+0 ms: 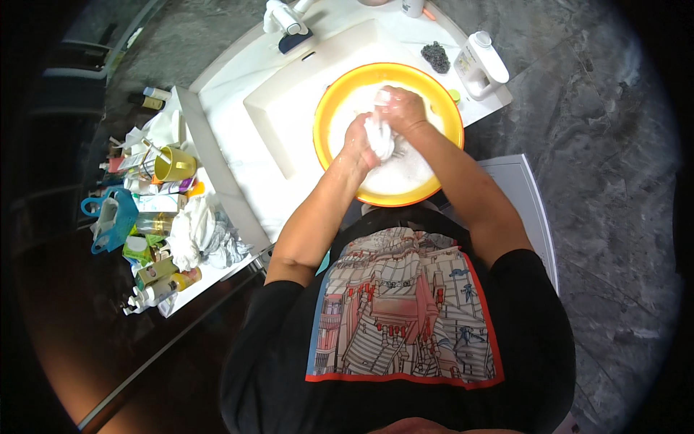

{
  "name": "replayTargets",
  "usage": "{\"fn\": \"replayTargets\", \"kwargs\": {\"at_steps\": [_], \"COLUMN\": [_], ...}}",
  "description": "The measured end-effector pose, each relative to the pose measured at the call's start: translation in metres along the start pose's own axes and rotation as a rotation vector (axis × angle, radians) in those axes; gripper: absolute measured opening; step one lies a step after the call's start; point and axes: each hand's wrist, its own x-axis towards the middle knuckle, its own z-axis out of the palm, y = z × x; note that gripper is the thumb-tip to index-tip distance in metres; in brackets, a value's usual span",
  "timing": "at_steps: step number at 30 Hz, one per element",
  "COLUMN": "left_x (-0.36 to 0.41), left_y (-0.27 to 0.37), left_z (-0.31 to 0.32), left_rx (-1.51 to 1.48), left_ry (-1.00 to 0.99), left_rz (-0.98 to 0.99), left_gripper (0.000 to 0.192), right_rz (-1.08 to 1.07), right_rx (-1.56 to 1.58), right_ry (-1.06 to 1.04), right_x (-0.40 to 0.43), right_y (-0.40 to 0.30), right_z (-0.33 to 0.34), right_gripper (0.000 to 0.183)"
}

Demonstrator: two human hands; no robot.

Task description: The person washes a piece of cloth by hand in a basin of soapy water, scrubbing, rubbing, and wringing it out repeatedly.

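Observation:
A yellow plastic basin [320,122] with an orange rim holds foamy, soapy water. Over it my left hand [359,142] grips a wet white cloth [380,140], which hangs bunched between both hands. My right hand [400,108] is closed on the upper part of the same cloth, touching the left fingers. Foam and glare hide some of the fingertips, and the material of the cloth cannot be told for sure.
The basin stands at the right part of a white sink [271,135] with a faucet [284,19]. Right of it are a dark mesh scrubber [435,57] and a white jug [481,66]. A side shelf [190,301] at left holds bottles, a yellow mug [174,164] and crumpled white cloths [192,230].

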Motion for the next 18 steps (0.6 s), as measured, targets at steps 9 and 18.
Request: {"fn": "replayTargets", "kwargs": {"at_steps": [9,18], "left_x": [0.038,0.036], "left_y": [0.025,0.039], "left_z": [-0.075,-0.062], "left_rx": [1.451,0.895], "left_ry": [0.462,0.264], "left_rz": [1.040,0.142], "left_gripper": [0.047,0.038], "right_rz": [0.205,0.556], "right_rx": [-0.270,0.300], "right_ry": [-0.147,-0.258], "right_x": [-0.038,-0.022], "right_y": [0.022,0.027], "right_z": [0.021,0.025], "right_gripper": [0.061,0.040]}}
